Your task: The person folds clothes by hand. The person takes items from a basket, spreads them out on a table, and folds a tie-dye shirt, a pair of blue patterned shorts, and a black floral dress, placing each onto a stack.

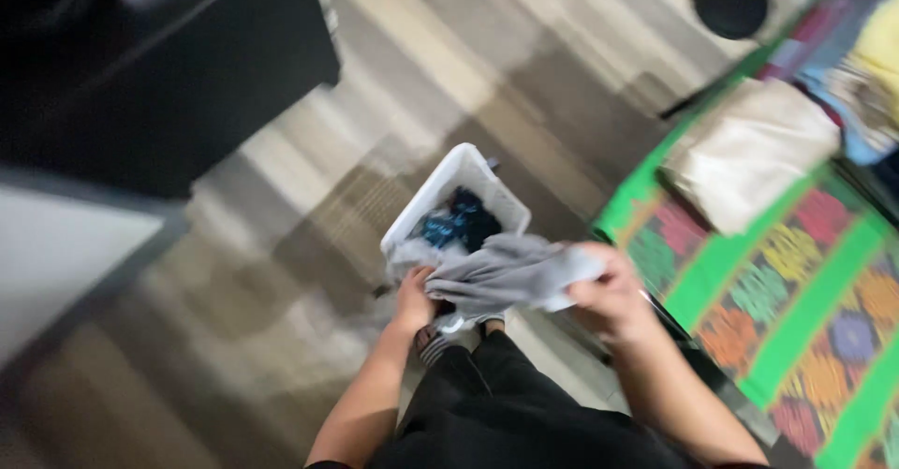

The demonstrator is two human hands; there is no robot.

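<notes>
Both hands hold a grey garment (pixel 506 272) stretched between them above a white laundry basket (pixel 448 188). My left hand (pixel 413 298) grips the garment's left end, close to the basket's near rim. My right hand (pixel 609 288) is closed on its right end. Dark blue and black clothes (pixel 459 224) lie inside the basket. The frame is blurred by motion.
A bed with a green patterned cover (pixel 796 310) lies to the right, with a folded cream cloth (pixel 749 151) and other folded clothes (pixel 862 66) on it. Dark furniture (pixel 178 76) stands at the upper left. The floor (pixel 449 57) is wood-look planks. My black trousers (pixel 506 403) and striped slipper (pixel 431 343) show below.
</notes>
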